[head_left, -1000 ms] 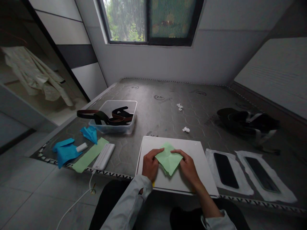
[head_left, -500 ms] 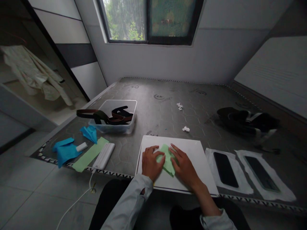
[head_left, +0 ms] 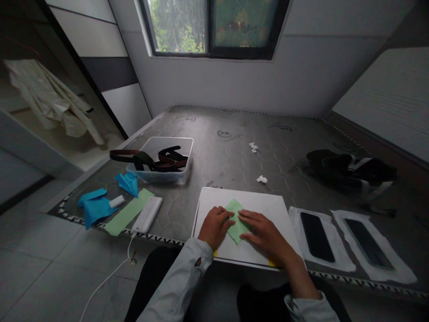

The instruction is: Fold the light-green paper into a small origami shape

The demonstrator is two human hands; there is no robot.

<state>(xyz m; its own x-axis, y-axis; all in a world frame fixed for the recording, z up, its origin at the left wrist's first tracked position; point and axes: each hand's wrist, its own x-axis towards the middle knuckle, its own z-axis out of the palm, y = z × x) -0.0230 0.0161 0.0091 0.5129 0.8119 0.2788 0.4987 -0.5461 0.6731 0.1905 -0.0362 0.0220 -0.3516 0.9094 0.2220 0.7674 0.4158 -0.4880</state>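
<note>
On the white box (head_left: 263,203), which lies at the near edge of the mattress (head_left: 221,161), a small sheet of green paper (head_left: 236,230) is placed near the middle of the top. It is seen in a diamond shape: one corner is pointed to the far edge of the box, and another to the near edge. How many layers are there cannot be told.

The left side of the paper is touched by the left hand (head_left: 213,226); its thumb and first finger are brought near to each other, but whether the paper is pinched or only pressed cannot be told. On the right side, the fingers of the right hand (head_left: 266,235) are laid close together, while the thumb is set apart at the lower right side.

By its look, the paper should be judged very light, thin and flexible. It can probably be creased easily, be torn if pulled strongly, and be made to slide on the smooth box top. It would be best taken by its two side corners, with soft pressure, and a fold would be best pressed flat against the firm box.

Toward the left near corner of the mattress, a longer green strip (head_left: 129,213) is seen beside a white power strip (head_left: 148,215); it should be equally light.
</note>
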